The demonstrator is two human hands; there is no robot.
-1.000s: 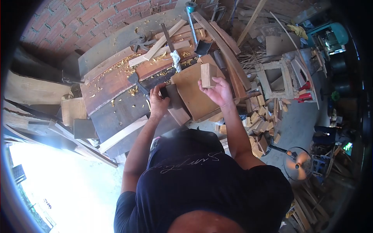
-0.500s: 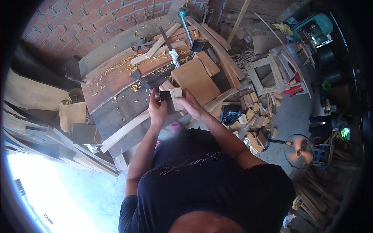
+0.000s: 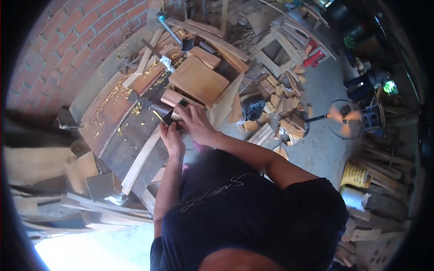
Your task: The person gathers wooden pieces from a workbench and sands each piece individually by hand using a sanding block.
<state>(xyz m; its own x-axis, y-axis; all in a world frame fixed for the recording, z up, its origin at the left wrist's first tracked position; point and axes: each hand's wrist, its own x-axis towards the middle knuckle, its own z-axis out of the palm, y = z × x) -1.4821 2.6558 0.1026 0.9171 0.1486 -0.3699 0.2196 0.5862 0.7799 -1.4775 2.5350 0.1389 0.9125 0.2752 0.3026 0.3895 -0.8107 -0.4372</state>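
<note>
By the workbench's (image 3: 129, 142) near edge, the dark piece (image 3: 168, 118) is pinched by the left hand (image 3: 172, 142) and now overlapped by the right hand (image 3: 199, 125), its grip unclear.

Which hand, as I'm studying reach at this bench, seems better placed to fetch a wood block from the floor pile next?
Probably the right hand: it is nearer the pile of wood blocks, which lies on that side. The left hand, farther off, could perhaps steady the dark piece.
</note>
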